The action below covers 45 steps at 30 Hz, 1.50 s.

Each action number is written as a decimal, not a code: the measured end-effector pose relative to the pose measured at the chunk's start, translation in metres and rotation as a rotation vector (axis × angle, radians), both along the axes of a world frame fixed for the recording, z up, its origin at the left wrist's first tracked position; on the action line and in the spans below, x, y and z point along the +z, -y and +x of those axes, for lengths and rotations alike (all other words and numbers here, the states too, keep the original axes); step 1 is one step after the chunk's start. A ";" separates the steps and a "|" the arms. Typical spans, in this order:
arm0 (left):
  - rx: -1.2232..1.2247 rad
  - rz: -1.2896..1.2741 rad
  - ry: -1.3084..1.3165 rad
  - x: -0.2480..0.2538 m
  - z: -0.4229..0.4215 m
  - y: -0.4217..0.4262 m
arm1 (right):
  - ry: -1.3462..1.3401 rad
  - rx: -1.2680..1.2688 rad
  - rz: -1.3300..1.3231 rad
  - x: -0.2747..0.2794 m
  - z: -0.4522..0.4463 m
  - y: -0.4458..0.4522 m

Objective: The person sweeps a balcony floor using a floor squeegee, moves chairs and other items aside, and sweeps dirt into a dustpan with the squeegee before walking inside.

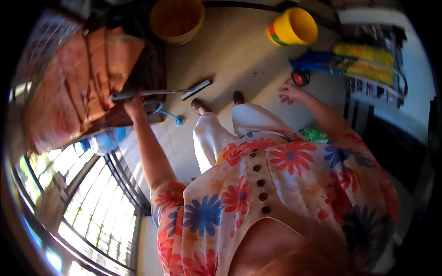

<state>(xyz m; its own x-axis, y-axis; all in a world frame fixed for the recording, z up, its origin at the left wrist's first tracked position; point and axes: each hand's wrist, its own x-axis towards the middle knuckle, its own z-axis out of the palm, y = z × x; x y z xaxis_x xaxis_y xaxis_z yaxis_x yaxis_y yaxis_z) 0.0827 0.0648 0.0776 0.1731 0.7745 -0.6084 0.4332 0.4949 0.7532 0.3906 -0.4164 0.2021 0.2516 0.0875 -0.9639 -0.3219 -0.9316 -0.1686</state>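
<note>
My left hand is closed around the handle of a floor squeegee. The grey grip end of the handle points left, and the blade lies at floor level near my shoes. Right beside that hand hangs a brown, folded leather-like cover. My right hand is held out on the other side with fingers loosely bent and apart, nothing visible in it. A blue hand truck with a red-hubbed wheel stands close to it.
A yellow bucket and an orange-tan bucket are ahead on the floor. Near my left arm are a small blue item and a clear blue bottle. Barred windows line the left. A green packet shows by my right side.
</note>
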 end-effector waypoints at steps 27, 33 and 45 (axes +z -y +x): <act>-1.597 0.418 -0.327 0.016 0.263 0.484 | 0.296 -0.847 0.008 0.043 -0.045 0.543; -1.615 0.512 0.161 0.070 0.404 0.581 | 0.360 -0.713 0.043 0.063 0.030 0.544; -1.400 0.686 0.626 0.180 0.615 0.830 | 0.391 -0.899 -0.019 0.079 0.053 0.669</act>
<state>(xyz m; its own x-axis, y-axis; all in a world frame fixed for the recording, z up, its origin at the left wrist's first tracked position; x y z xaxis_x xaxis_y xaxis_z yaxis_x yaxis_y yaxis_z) 0.6982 -0.7655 0.2574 0.9790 -0.1000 0.1775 -0.2037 -0.4557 0.8665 0.4434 -1.0855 0.2811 0.5187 -0.3080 -0.7976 -0.8375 -0.3705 -0.4016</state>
